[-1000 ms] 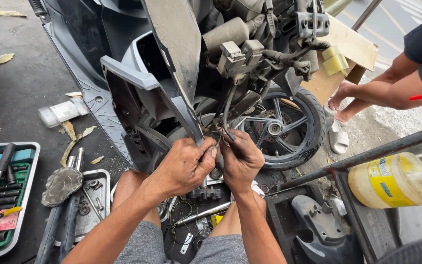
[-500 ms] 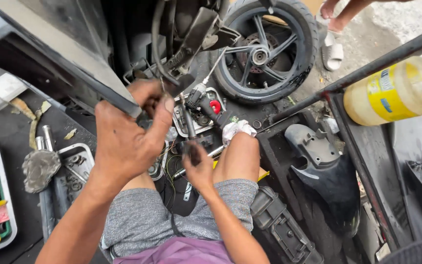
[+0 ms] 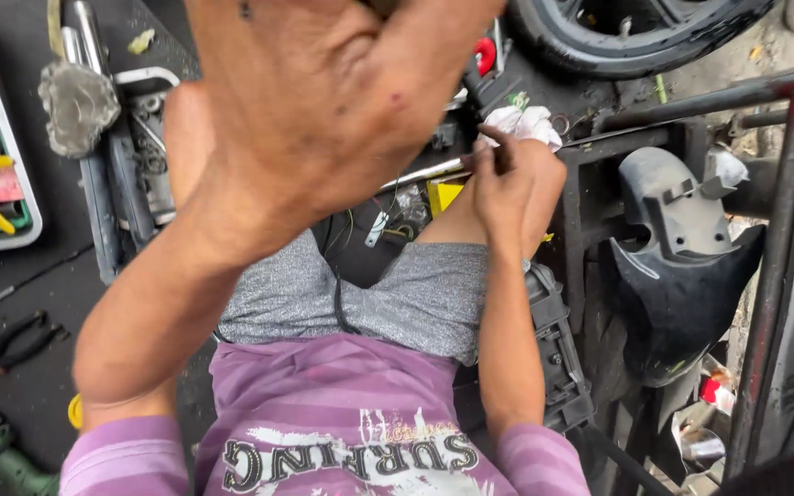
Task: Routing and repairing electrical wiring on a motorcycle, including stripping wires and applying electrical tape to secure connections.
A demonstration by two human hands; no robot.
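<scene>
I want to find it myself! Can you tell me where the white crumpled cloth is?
Start at the black wheel at the top. Just below it, the person's right hand rests on a bent knee. The white crumpled cloth lies just past its fingers; it is the only soft, pale thing among dark metal parts.

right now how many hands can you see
2, both the person's own. The left hand is raised close to the camera, fingers out of frame. The right hand is lower down by the knee, holding a dark tool. Others may be hidden.
</scene>
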